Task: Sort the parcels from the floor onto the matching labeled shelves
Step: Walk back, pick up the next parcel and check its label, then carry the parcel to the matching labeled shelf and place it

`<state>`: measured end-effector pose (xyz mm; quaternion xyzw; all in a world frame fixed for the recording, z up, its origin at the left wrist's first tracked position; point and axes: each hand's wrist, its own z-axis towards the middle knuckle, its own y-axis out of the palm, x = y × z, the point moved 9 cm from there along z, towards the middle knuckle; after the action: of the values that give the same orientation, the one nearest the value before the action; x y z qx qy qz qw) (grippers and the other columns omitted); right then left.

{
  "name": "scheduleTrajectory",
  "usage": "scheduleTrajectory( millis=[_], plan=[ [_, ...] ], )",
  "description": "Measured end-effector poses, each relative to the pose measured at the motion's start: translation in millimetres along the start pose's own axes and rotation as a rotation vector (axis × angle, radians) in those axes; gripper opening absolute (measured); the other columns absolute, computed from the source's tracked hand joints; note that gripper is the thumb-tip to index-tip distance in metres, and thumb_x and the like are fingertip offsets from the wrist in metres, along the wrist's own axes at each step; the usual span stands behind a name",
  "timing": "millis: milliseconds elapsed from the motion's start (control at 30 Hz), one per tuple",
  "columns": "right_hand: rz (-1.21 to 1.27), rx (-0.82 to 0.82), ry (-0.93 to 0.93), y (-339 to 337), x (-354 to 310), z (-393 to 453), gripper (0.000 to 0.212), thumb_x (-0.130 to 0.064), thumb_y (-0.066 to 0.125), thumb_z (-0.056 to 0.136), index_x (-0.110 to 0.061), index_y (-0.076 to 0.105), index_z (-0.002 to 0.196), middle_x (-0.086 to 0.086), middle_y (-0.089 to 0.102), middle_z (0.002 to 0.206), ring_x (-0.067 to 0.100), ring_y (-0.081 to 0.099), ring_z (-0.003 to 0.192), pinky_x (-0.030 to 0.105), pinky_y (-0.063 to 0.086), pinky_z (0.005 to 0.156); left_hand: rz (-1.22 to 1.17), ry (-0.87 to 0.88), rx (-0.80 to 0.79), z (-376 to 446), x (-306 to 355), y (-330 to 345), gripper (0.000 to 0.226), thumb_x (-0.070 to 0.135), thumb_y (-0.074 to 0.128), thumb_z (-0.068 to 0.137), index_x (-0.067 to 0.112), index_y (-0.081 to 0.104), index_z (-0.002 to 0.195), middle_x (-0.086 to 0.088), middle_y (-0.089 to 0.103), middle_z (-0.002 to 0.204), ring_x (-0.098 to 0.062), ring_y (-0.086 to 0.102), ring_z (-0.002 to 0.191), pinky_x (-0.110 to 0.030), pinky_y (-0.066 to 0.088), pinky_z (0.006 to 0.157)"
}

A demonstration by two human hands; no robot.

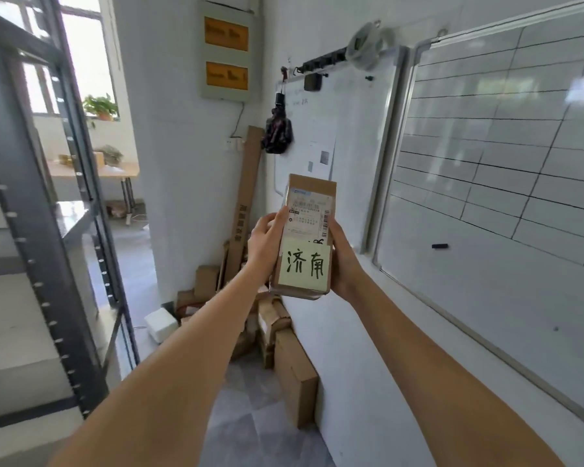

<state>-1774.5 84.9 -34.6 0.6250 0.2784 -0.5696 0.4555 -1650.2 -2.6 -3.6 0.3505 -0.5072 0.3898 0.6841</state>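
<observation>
I hold a brown cardboard parcel (pixel 309 197) upright at chest height in front of me. It carries a white shipping label and a pale yellow note with two handwritten Chinese characters. My left hand (pixel 266 242) grips its left edge and my right hand (pixel 343 261) grips its right edge and lower corner. More brown parcels (pixel 292 362) lie in a heap on the floor against the wall, below the held one. A dark metal shelf rack (pixel 53 264) stands at the left, and no shelf labels show on it.
A long cardboard box (pixel 246 187) leans in the corner above the heap. A white box (pixel 161 323) sits on the floor by the rack. Whiteboards (pixel 486 156) cover the right wall. A doorway at the left opens onto a room with a table (pixel 115 170).
</observation>
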Motion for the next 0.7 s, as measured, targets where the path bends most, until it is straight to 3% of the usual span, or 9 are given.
scheduleTrajectory(
  millis=[67,167,333,433,567,633,700],
  plan=[
    [0.060,-0.075,0.026,23.8,10.9,10.4,0.067,-0.069,0.055,0.092,-0.017,0.067,0.132,0.025,0.068,0.131,0.039,0.070,0.110,0.054,0.057,0.099,-0.002,0.005,0.067,-4.7,2.6,-24.6,0.056,0.064,0.060,0.084,0.018,0.061,0.117,-0.004,0.074,0.100,-0.022,0.073,0.090,-0.034,0.061,0.077],
    [0.117,-0.206,0.060,69.6,22.9,18.5,0.053,-0.061,0.050,0.099,-0.018,0.069,0.123,0.016,0.074,0.112,0.031,0.074,0.092,0.043,0.060,0.081,0.058,0.024,0.172,-13.8,9.4,-69.7,0.043,0.052,0.055,0.095,0.017,0.057,0.119,0.002,0.069,0.095,-0.011,0.068,0.078,-0.016,0.053,0.055],
    [0.150,-0.371,0.118,159.1,50.5,19.7,0.058,-0.061,0.048,0.100,-0.017,0.066,0.133,0.016,0.076,0.114,0.032,0.075,0.094,0.041,0.061,0.078,0.028,-0.027,0.287,-33.8,17.7,-156.9,0.053,0.057,0.060,0.089,0.017,0.058,0.124,-0.003,0.072,0.100,-0.017,0.070,0.083,-0.030,0.056,0.068],
    [0.114,-0.421,0.173,214.0,76.8,17.6,0.074,-0.072,0.058,0.088,-0.018,0.063,0.139,0.022,0.070,0.131,0.040,0.069,0.115,0.049,0.059,0.092,0.047,-0.036,0.359,-49.2,24.6,-214.5,0.073,0.070,0.064,0.072,0.017,0.060,0.123,-0.008,0.075,0.103,-0.026,0.075,0.086,-0.041,0.062,0.077],
    [0.007,-0.467,0.211,286.2,104.3,9.1,0.085,-0.084,0.063,0.076,-0.026,0.062,0.139,0.020,0.066,0.138,0.041,0.064,0.126,0.058,0.051,0.107,0.062,-0.008,0.438,-67.1,35.0,-291.1,0.059,0.060,0.064,0.085,0.010,0.065,0.116,-0.016,0.076,0.096,-0.035,0.074,0.084,-0.040,0.060,0.072],
    [0.010,-0.507,0.247,318.8,120.3,6.9,0.094,-0.088,0.070,0.066,-0.029,0.061,0.140,0.020,0.060,0.144,0.043,0.059,0.131,0.063,0.047,0.109,0.098,-0.005,0.499,-78.3,37.7,-326.5,0.054,0.058,0.062,0.087,0.013,0.066,0.115,-0.014,0.076,0.095,-0.033,0.075,0.084,-0.042,0.061,0.077],
    [0.020,-0.537,0.250,347.3,127.7,0.0,0.094,-0.086,0.070,0.068,-0.028,0.060,0.141,0.020,0.060,0.144,0.043,0.059,0.131,0.063,0.048,0.109,0.114,0.002,0.541,-90.2,40.4,-355.5,0.054,0.059,0.062,0.086,0.014,0.065,0.116,-0.012,0.077,0.095,-0.031,0.075,0.085,-0.043,0.062,0.079]
  ],
)
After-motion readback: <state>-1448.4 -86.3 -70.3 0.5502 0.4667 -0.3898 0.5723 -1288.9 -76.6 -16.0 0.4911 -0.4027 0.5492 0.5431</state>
